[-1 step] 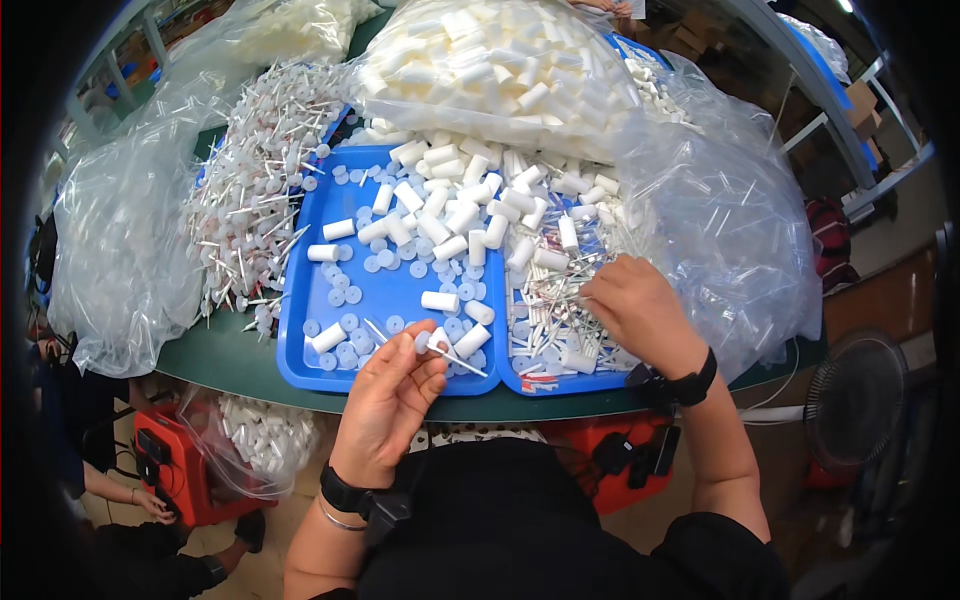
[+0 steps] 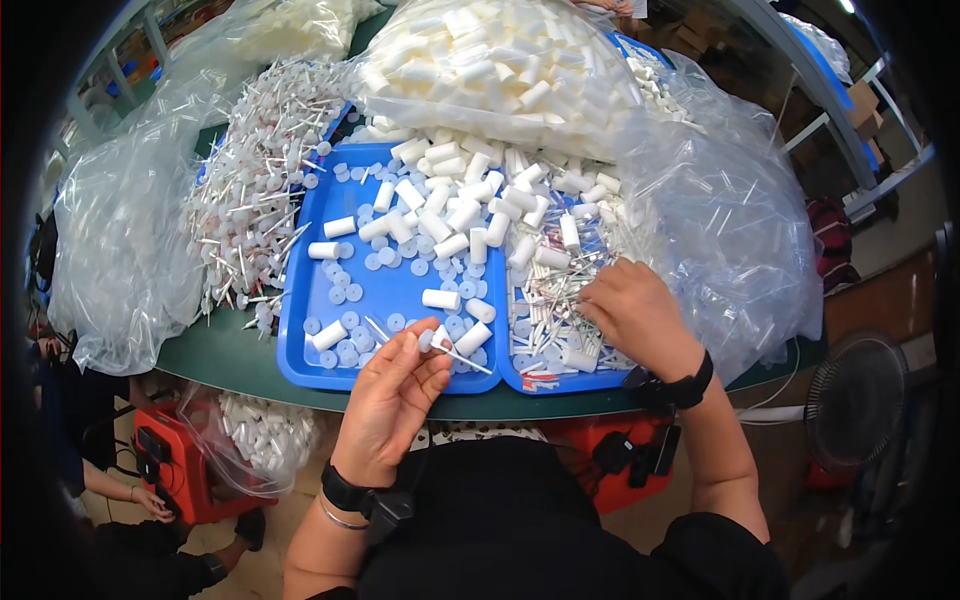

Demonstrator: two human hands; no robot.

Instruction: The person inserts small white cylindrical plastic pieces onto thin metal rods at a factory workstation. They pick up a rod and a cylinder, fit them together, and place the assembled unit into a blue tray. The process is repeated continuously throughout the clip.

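My left hand (image 2: 392, 388) is closed in a pinch over the near edge of the left blue tray (image 2: 385, 290). Between its thumb and fingers is a thin white stick (image 2: 464, 361) with a translucent disc (image 2: 426, 341) at one end; the stick points right and toward me. My right hand (image 2: 640, 315) reaches into the right blue tray (image 2: 540, 384), its fingers curled together at a heap of thin white sticks (image 2: 548, 315). What those fingertips hold, if anything, is hidden. White cylinders (image 2: 440, 299) and loose translucent discs (image 2: 419, 267) lie in the left tray.
A large clear bag of white cylinders (image 2: 500, 75) stands behind the trays. Left of them is a heap of sticks with discs (image 2: 265, 170). Clear plastic bags (image 2: 125, 240) flank both sides. Below the green table (image 2: 215, 352), another person's hand (image 2: 152, 503) is beside a red box (image 2: 215, 490).
Very little differs. The fingers of my right hand have shifted slightly at the heap of sticks, and the stick in my left hand has turned a touch.
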